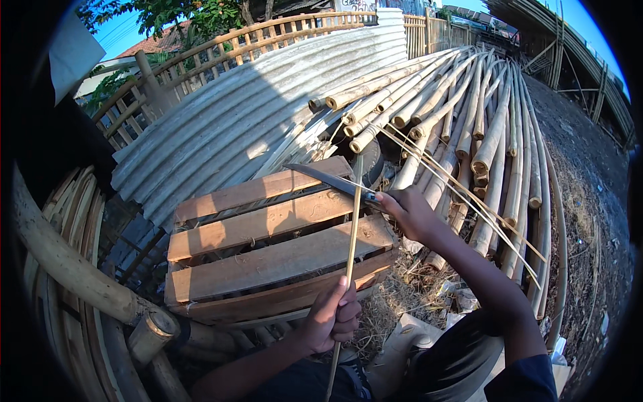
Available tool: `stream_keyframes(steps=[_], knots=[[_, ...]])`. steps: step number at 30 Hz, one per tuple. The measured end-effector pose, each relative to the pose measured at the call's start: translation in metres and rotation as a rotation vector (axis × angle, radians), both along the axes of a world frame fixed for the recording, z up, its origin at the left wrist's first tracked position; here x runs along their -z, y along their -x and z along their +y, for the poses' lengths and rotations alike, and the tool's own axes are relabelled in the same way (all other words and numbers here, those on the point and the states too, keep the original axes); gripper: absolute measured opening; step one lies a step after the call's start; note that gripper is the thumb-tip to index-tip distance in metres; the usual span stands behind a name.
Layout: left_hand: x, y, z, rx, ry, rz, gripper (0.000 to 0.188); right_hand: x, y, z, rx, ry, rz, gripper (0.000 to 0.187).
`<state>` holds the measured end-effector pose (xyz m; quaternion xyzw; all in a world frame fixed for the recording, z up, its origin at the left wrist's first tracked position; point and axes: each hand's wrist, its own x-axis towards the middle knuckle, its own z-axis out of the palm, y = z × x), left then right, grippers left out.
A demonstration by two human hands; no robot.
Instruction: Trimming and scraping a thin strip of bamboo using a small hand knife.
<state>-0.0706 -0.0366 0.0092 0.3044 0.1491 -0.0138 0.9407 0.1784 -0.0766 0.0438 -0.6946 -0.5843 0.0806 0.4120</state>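
A thin bamboo strip (pixel 353 241) runs from low in front of me up past the slatted wooden crate (pixel 268 228). My left hand (pixel 329 315) is closed round its lower part, thumb along the strip. In my right hand (pixel 410 211) is the handle of a long dark-bladed knife (pixel 321 177), gripped with the fingers wrapped round. The blade points left over the crate and crosses the strip near its upper end. Whether the edge bites into the strip or only touches it I cannot tell.
Many long bamboo poles (pixel 499 141) lie fanned out ahead and right. Corrugated sheeting (pixel 228 120) leans along a bamboo fence (pixel 254 40) at far left. A thick bamboo rail (pixel 74 268) and split bamboo strips (pixel 63 321) stand at left. A tyre (pixel 372 164) lies behind the crate.
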Motion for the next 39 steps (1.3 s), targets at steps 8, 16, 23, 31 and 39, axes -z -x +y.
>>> stream_keyframes(steps=[8, 16, 23, 31, 39], knots=[[-0.004, 0.004, -0.006, 0.003, -0.057, 0.061, 0.037, -0.004, -0.016, 0.005, 0.152, -0.037, -0.187, 0.055], [-0.013, -0.01, -0.007, 0.002, -0.045, -0.006, 0.038, 0.021, 0.004, 0.0, 0.107, 0.016, 0.223, 0.057], [0.015, -0.015, 0.008, -0.019, -0.061, -0.067, 0.036, -0.006, 0.016, -0.013, -0.082, -0.212, 0.825, 0.032], [0.009, -0.012, 0.008, 0.107, 0.042, -0.201, 0.036, -0.003, 0.045, -0.009, -0.233, -0.173, 0.905, 0.039], [0.002, -0.007, 0.007, -0.241, -0.109, -0.145, 0.023, 0.001, 0.056, -0.017, -0.203, 0.142, 0.423, 0.044]])
